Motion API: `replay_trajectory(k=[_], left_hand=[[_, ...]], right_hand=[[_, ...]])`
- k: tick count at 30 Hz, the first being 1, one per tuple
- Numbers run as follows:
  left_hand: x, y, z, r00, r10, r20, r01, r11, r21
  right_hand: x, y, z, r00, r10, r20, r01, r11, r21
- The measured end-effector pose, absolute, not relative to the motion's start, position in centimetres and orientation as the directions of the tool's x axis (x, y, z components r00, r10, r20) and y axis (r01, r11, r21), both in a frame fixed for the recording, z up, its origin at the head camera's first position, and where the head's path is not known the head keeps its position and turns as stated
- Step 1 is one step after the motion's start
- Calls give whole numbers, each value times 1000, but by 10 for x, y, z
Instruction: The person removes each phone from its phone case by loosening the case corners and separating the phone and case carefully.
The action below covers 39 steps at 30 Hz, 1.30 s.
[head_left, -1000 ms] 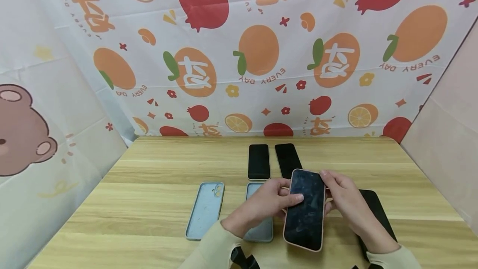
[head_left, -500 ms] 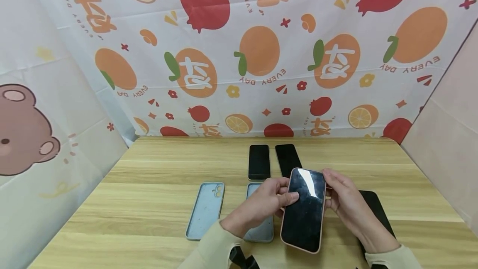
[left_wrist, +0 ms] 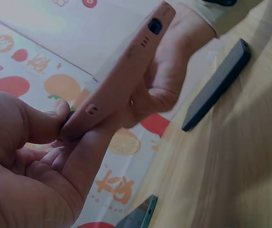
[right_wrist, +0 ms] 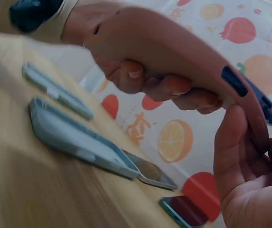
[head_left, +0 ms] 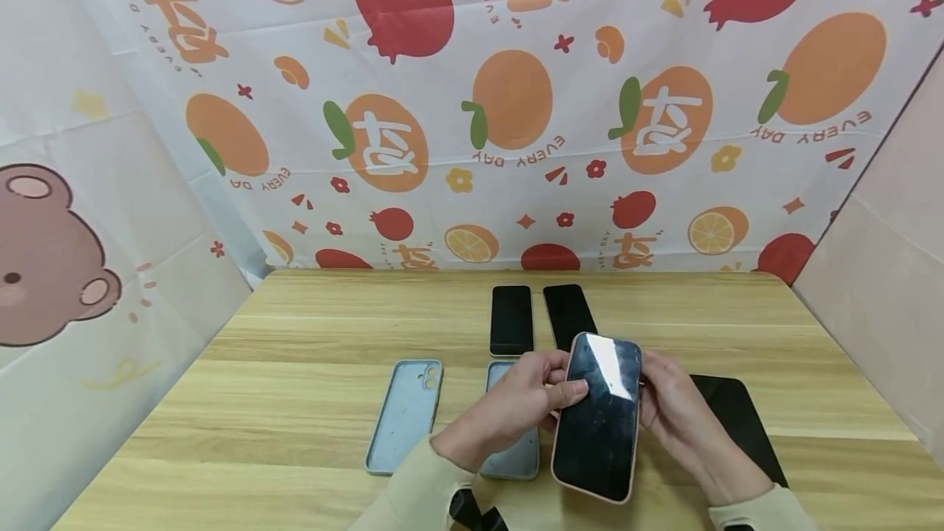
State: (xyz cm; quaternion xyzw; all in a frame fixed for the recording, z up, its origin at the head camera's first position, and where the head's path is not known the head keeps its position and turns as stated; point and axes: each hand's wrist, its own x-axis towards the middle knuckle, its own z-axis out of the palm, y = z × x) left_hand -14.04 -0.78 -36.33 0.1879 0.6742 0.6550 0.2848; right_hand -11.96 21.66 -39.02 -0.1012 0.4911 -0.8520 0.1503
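Observation:
A dark-screened smartphone (head_left: pixel 601 433) sits in a pink phone case (right_wrist: pixel 174 52), held up over the table's front part. My left hand (head_left: pixel 516 404) grips the cased phone from its left side, thumb on the screen and fingers beneath the back. At the upper right corner, my right hand (head_left: pixel 678 416) pinches the case's edge between thumb and fingers. In the right wrist view, the phone's blue corner (right_wrist: pixel 268 105) sticks out past the case rim there, and the rim bends away from it. The left wrist view shows the case's pink bottom edge with its port opening.
Two pale blue phone cases, one at left (head_left: pixel 404 416) and one partly under my left forearm (head_left: pixel 516 457), lie on the wooden table (head_left: pixel 295 400). Two dark phones lie behind, one upright (head_left: pixel 511 319) and one slanted (head_left: pixel 568 314). Another black phone (head_left: pixel 741 420) lies beside my right wrist.
The phone has shifted slightly left and down. My right hand has slid from over the top right corner down along the edge, and the phone's corner now shows outside the case.

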Motion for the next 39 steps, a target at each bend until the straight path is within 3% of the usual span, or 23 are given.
replay_trajectory(k=[5, 8, 18, 28, 34, 39], left_hand=[[-141, -6, -366, -788, 595, -156, -129, 89, 988], [-142, -4, -368, -799, 579, -165, -123, 111, 986], [-144, -9, -372, -814, 557, -165, -123, 111, 986], [-149, -14, -374, -882, 453, -128, -109, 67, 992], [-150, -14, -374, -895, 424, -136, -116, 74, 991], [-150, -14, -375, -907, 397, -139, -118, 77, 990]], right_hand=[[-118, 215, -388, -968, -235, -85, 146, -256, -956], [-118, 215, -388, -968, -228, -103, 148, -190, -971], [-119, 215, -392, -938, -347, -12, 82, -186, -979], [-104, 214, -388, -823, -566, -34, 121, -116, -986], [-94, 214, -386, -850, -504, -154, 172, 10, -985], [-90, 215, -388, -865, -470, -179, 177, 48, -983]])
